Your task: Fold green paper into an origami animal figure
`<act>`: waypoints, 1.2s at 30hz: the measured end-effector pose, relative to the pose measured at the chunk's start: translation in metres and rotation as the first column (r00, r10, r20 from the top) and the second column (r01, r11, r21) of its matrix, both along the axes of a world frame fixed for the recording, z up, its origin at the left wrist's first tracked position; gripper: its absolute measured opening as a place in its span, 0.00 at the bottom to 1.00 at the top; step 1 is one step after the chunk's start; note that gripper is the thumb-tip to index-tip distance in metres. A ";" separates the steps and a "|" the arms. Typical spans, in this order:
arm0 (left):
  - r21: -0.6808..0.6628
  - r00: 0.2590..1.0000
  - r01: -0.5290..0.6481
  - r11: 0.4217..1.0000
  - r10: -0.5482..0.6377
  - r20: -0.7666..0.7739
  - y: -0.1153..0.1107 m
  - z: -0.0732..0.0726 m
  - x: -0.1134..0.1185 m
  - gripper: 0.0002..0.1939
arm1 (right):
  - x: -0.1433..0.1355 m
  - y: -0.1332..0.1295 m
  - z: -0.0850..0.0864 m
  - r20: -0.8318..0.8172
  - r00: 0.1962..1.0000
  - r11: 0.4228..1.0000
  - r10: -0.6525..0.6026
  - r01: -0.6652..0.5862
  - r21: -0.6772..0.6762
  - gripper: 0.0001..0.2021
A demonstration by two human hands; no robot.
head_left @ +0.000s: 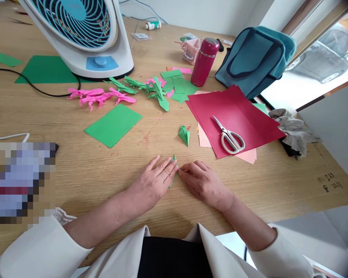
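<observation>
A small folded green paper [173, 181] lies on a wooden table [150, 141] directly in front of a seated person, mostly hidden beneath the fingers. Its long axis runs almost straight away from the body, the far tip pointing toward the back of the table and the near end slanting slightly left.

The left hand [155, 181] lies palm down over the paper, its fingers extended and angled forward and right, covering the piece rather than grasping it; a thin ring shows on one finger. The right hand [204, 183] comes in from the other side, knuckles up and fingers curled, thumb and fingertips gathered at the paper's right edge. Whether they pinch it cannot be told. Both forearms angle inward from pale sleeves [40, 247].

Just beyond the hands sits a second green folded piece [184, 135], its narrow point toward the person. To its left is a flat green sheet [113, 125]; to its right, scissors [224, 132] rest on red sheets [255, 119], blades aimed away and left. Farther back are pink paper figures [100, 96], green paper figures [158, 94], a fan [124, 58], a magenta bottle [203, 63] and a teal bag [249, 58].
</observation>
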State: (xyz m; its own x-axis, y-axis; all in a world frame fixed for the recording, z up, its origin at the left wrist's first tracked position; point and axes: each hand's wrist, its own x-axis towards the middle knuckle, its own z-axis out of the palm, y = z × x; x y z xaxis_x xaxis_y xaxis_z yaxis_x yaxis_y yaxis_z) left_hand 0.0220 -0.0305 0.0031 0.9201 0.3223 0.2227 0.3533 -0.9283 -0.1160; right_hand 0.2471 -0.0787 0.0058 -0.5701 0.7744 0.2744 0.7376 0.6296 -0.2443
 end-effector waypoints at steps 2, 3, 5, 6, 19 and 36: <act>-0.007 1.000 -0.012 1.000 0.012 -0.018 -0.001 -0.001 0.000 0.23 | 0.000 0.000 0.000 -0.008 1.000 1.000 -0.002 0.002 0.009 0.13; -0.007 1.000 -0.013 1.000 0.013 -0.023 -0.001 -0.002 0.001 0.22 | 0.000 0.000 0.000 -0.010 1.000 1.000 0.000 0.000 0.014 0.13; -0.008 1.000 -0.015 1.000 0.014 -0.025 -0.002 -0.003 0.002 0.22 | -0.001 0.000 0.000 -0.011 1.000 1.000 0.006 -0.006 0.018 0.13; -0.009 1.000 -0.016 1.000 0.016 -0.018 -0.002 -0.003 0.002 0.23 | -0.001 0.000 0.000 -0.012 1.000 1.000 0.008 -0.008 0.018 0.13; -0.257 0.999 -0.038 0.966 0.039 0.000 0.011 0.007 0.003 0.21 | -0.001 0.000 0.000 -0.044 0.999 1.000 0.000 0.000 0.002 0.13; -0.434 0.927 0.071 0.898 0.101 0.361 0.028 0.000 -0.006 0.07 | 0.001 -0.001 -0.001 -0.019 1.000 0.999 0.007 -0.006 0.032 0.15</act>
